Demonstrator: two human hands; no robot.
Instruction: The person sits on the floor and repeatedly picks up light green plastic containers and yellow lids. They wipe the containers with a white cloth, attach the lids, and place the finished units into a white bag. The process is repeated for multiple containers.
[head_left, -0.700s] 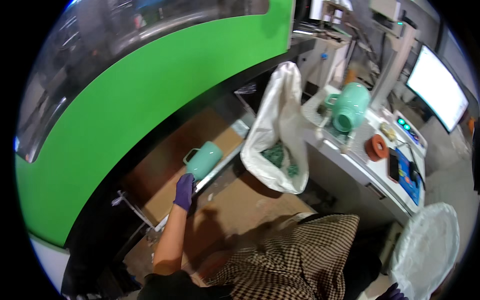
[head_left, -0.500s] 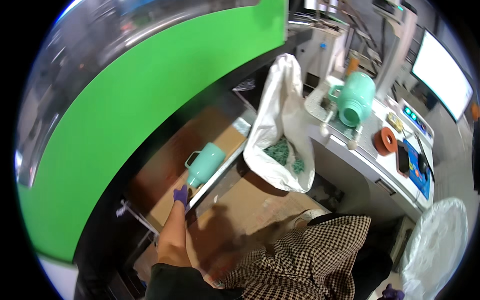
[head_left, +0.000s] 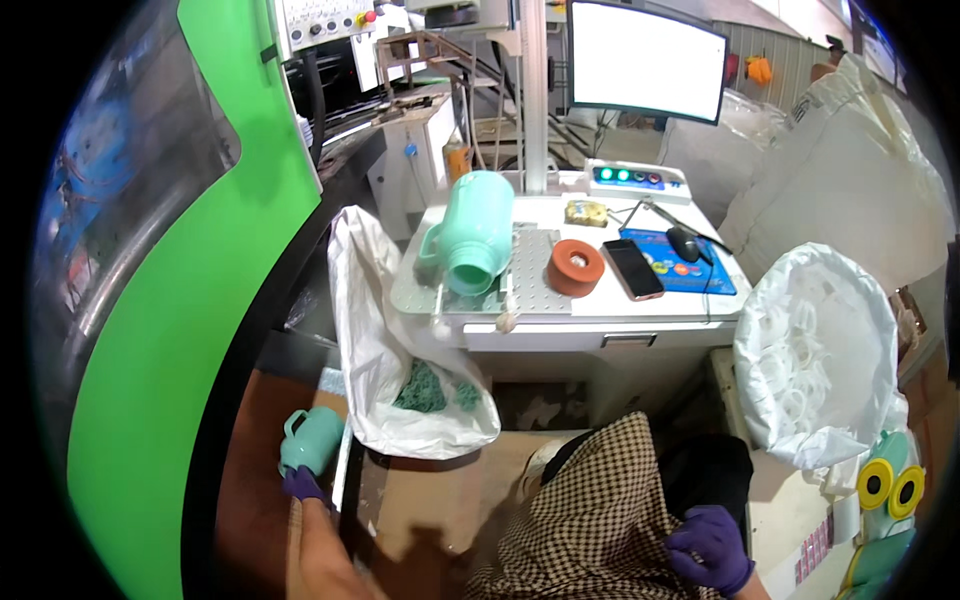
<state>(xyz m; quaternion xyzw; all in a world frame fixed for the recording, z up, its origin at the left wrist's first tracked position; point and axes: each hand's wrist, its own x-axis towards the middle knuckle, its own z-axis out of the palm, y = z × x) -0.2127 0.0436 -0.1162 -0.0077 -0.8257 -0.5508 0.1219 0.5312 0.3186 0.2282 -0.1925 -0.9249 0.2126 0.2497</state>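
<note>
My left hand (head_left: pixel 303 484), in a purple glove, is closed at the near end of a mint-green plastic jug (head_left: pixel 318 437). The jug has a looped handle and sits at a tilt over a brown board beside the green machine panel; the glove hides its near end. My right hand (head_left: pixel 712 550), also gloved in purple, is curled into a loose fist beside my checked apron (head_left: pixel 590 510), and I see nothing in it. A second mint-green jug (head_left: pixel 478 225) lies on a perforated metal plate (head_left: pixel 537 270) on the white table, its open mouth facing me.
A white sack (head_left: pixel 372 330) with green scraps stands before the table. At right, a lined bin (head_left: pixel 868 345) holds translucent rings. The table carries a brown tape roll (head_left: pixel 575 268), phone (head_left: pixel 634 268), mouse (head_left: pixel 684 243) and monitor (head_left: pixel 648 60). Yellow-and-green round parts (head_left: pixel 890 485) lie at far right.
The view has swung to the right and levelled. My left hand stays at the jug's end beside the machine. My right hand has come fully into view at lower right.
</note>
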